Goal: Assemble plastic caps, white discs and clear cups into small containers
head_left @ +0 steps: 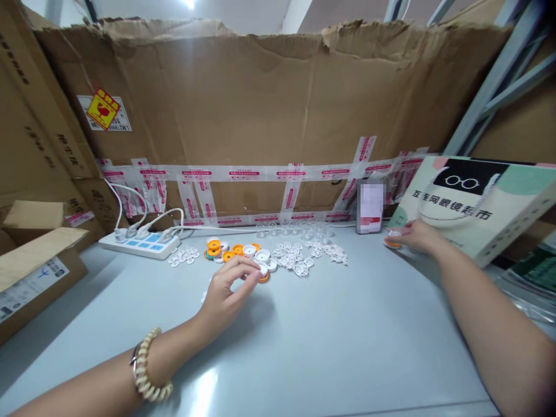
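At the far left a cardboard box sits on the edge of the grey table, and just to its right a power strip lies with its plugs in. Its cords run close behind the small parts, so a sleeve or wrist caught on them could drag the strip through the piles. Next comes a little scatter of small white discs, then a cluster of orange and white spools. All of these are loose and light on the smooth top, and a careless sweep would send them rolling. The left hand, with a beaded bracelet on its wrist, has thumb and fingertips pinched together on a white-and-orange spool at the near edge of that cluster. The grip is only on the rim, so the piece could pop out or its two layers could separate. Just right of it lies a heap of white lattice pieces, easily knocked or mixed in. Farther right, past a small upright device, the right hand rests with its fingers stretched over an orange disc at the foot of a printed paper bag. Whether those fingers grip the disc cannot be told. The leaning bag could tip onto the hand.
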Action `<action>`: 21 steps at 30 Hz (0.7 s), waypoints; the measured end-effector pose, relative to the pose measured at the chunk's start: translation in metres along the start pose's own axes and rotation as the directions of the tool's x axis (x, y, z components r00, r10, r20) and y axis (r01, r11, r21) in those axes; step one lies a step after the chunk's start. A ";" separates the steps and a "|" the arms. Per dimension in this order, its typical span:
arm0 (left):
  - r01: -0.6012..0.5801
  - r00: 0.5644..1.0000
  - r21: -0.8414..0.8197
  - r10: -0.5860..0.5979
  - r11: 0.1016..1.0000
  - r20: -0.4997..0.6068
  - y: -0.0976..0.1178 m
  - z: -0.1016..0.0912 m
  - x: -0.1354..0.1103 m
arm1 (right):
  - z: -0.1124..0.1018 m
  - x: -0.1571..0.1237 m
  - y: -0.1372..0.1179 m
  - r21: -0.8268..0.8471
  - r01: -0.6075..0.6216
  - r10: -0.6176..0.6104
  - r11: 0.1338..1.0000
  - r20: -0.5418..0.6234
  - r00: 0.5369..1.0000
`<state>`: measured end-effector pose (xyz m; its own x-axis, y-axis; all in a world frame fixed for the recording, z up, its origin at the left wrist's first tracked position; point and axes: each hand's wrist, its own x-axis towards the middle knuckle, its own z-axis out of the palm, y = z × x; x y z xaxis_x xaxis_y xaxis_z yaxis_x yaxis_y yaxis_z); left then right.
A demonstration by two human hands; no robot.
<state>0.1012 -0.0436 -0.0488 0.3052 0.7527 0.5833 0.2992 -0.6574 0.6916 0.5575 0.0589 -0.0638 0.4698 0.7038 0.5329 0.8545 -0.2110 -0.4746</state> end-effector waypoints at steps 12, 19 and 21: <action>0.118 0.971 -0.015 -0.118 0.993 -0.206 -0.008 -0.010 0.014 | -0.006 -0.038 -0.104 0.164 0.342 -0.333 0.925 -0.081 0.939; 0.178 0.973 0.002 -0.175 0.984 -0.153 -0.008 -0.013 0.026 | 0.002 -0.050 -0.114 0.277 0.425 -0.440 0.862 -0.011 0.898; 0.249 0.958 0.002 -0.246 0.968 -0.146 -0.011 -0.018 0.034 | 0.004 -0.052 -0.116 0.312 0.413 -0.442 0.856 0.025 0.897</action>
<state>0.0918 -0.0105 -0.0292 0.0865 0.8884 0.4508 0.3681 -0.4489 0.8142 0.4337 0.0493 -0.0390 0.0384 0.7413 0.6701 0.8561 0.3215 -0.4046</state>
